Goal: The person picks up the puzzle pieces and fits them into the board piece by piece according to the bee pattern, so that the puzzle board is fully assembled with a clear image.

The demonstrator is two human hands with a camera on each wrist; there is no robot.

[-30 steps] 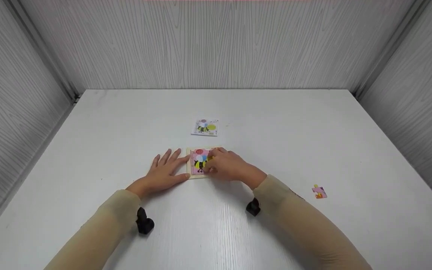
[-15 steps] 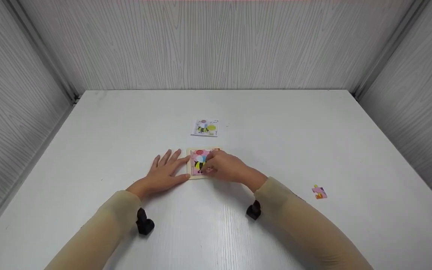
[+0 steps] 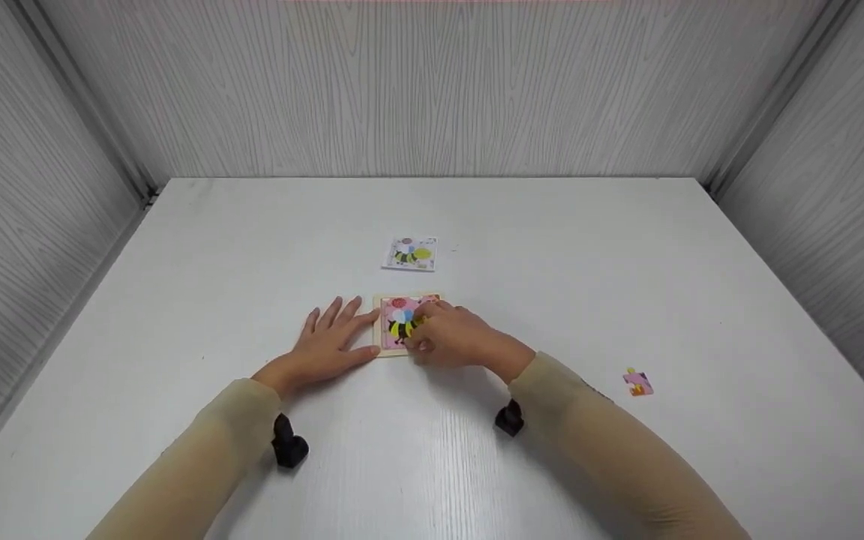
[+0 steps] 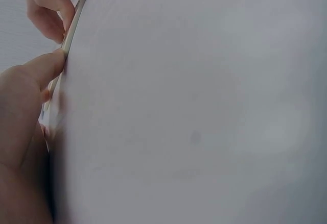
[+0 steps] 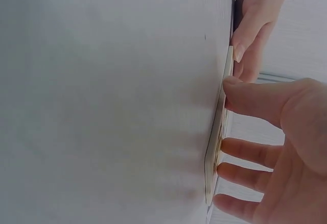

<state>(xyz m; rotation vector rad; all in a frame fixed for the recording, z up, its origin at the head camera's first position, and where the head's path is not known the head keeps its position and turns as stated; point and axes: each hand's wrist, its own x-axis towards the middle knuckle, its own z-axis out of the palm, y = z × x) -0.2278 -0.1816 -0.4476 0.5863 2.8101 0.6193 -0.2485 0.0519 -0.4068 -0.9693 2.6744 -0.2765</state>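
A jigsaw puzzle (image 3: 400,322) with a bee on pink lies in a light wooden frame (image 3: 377,328) on the white table. My left hand (image 3: 329,351) rests flat with its fingers spread, its thumb and forefinger touching the frame's left edge. Over the puzzle's right half lies my right hand (image 3: 453,335), its fingers bent down onto the pieces. In the right wrist view, its thumb touches the frame's near edge while several fingertips touch the puzzle face. Whether a piece is pinched there is hidden. One loose puzzle piece (image 3: 637,382), pink with orange and yellow, lies off to the right.
Beyond the frame lies a square picture card (image 3: 411,255) with the same bee. Wood-grain panels (image 3: 432,90) stand at the back and both sides of the table (image 3: 432,465). A black wrist camera (image 3: 289,444) sits beside the left sleeve.
My right hand's fingers have shifted slightly over the puzzle's right half, showing a little more of the bee than half a second ago. My left hand and the loose piece stay put.
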